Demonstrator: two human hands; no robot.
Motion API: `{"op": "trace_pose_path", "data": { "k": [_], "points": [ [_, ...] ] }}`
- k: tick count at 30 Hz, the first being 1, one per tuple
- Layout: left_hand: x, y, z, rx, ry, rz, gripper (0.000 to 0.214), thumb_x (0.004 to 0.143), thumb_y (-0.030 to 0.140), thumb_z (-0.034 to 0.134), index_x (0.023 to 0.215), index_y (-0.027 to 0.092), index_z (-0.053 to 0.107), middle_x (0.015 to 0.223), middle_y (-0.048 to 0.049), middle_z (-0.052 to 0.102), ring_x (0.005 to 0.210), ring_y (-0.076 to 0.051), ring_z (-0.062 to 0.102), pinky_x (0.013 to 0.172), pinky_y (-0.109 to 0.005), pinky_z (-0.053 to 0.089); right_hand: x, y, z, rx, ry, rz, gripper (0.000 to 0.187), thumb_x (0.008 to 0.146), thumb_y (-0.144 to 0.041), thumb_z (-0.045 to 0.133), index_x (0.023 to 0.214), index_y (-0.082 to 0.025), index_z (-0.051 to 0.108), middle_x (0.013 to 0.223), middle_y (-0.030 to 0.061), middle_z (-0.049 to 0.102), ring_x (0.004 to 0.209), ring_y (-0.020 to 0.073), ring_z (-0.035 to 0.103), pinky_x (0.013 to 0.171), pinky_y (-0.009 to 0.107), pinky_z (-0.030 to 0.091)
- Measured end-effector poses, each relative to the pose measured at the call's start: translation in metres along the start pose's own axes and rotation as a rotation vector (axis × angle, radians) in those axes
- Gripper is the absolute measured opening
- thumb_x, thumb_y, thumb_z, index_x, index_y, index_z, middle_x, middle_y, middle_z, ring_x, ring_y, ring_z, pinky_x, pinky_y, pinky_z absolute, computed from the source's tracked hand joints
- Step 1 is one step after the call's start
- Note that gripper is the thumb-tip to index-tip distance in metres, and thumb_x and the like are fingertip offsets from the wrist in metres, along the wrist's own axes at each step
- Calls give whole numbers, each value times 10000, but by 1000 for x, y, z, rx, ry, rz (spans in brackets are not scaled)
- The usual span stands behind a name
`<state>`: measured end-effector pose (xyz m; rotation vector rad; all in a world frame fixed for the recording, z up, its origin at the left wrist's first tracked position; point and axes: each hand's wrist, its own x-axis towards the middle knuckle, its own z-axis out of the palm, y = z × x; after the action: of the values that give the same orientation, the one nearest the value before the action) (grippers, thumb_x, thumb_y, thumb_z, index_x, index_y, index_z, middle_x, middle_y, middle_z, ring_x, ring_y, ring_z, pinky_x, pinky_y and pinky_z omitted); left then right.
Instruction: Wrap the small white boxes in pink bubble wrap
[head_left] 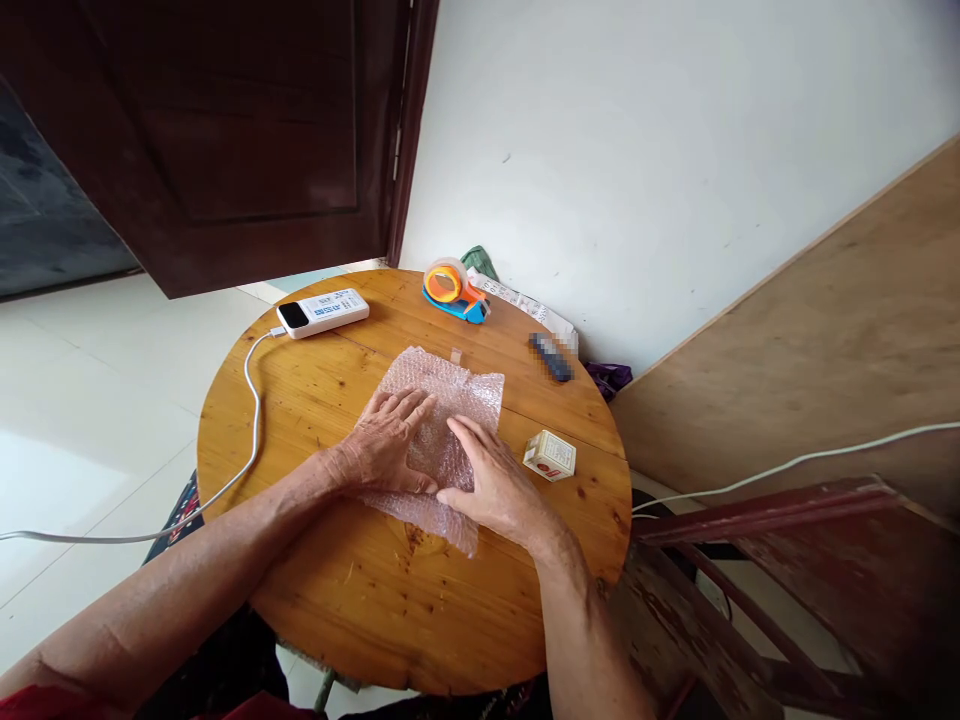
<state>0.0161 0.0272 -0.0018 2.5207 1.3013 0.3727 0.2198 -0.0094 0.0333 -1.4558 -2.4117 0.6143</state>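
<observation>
Two bare hands lie on one piece of bubble wrap (439,450) in the middle of one round wooden table (390,610); whether it is a single layer or several I can't tell from here. The left hand (394,440) is flat and spread, thumb well out from four fingers. The right hand (491,480) is wide too, thumb and fingers parted, gripping nothing I can see. Just beside the right hand sits one small box (550,455). Past the wrap, near the far edge, I count one tape dispenser (455,292), one blurred dark object (551,357) and one white device (323,313) with one cable (258,405) running off the table's left side
</observation>
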Motion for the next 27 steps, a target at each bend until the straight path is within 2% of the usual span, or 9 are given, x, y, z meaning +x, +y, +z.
{"op": "trace_pose_path", "data": {
  "k": [5, 14, 17, 22, 27],
  "points": [
    [0, -10, -9, -33, -91, 31, 1231, 587, 772, 676, 1539, 140, 218, 1584, -206, 273, 1464, -389, 216, 1185, -534, 110, -10, 26, 5, 9, -61, 32, 926, 692, -313, 770, 1505, -242, 331, 1563, 140, 333, 1451, 331, 294, 1173, 550, 280],
    [-6, -31, -22, -3, -126, 7, 1172, 597, 760, 676, 1537, 222, 229, 1600, -171, 258, 1460, -400, 210, 1171, -565, 103, -15, 29, 6, 31, -40, 18, 970, 665, -341, 813, 1504, -232, 339, 1563, 144, 340, 1457, 338, 279, 1179, 558, 259],
    [-9, -36, -26, 8, -118, -35, 1184, 578, 768, 685, 1536, 235, 236, 1603, -162, 253, 1458, -413, 206, 1171, -569, 111, -17, 32, 7, 47, -51, 6, 1027, 632, -350, 840, 1513, -243, 321, 1571, 139, 327, 1464, 337, 261, 1185, 554, 251],
    [-12, -39, -29, 17, -138, -87, 1181, 587, 764, 684, 1534, 210, 244, 1606, -157, 250, 1461, -423, 191, 1177, -581, 106, -22, 36, 11, 68, 13, 19, 1044, 632, -335, 848, 1518, -238, 305, 1573, 141, 324, 1472, 329, 244, 1191, 541, 251],
    [-8, -33, -28, 21, -63, -98, 1038, 697, 736, 632, 1522, 221, 271, 1586, -166, 294, 1460, -430, 198, 1154, -629, 142, -25, 38, 13, 86, 38, -12, 1020, 653, -386, 835, 1516, -247, 310, 1565, 135, 343, 1467, 337, 258, 1183, 557, 255]
  ]
}}
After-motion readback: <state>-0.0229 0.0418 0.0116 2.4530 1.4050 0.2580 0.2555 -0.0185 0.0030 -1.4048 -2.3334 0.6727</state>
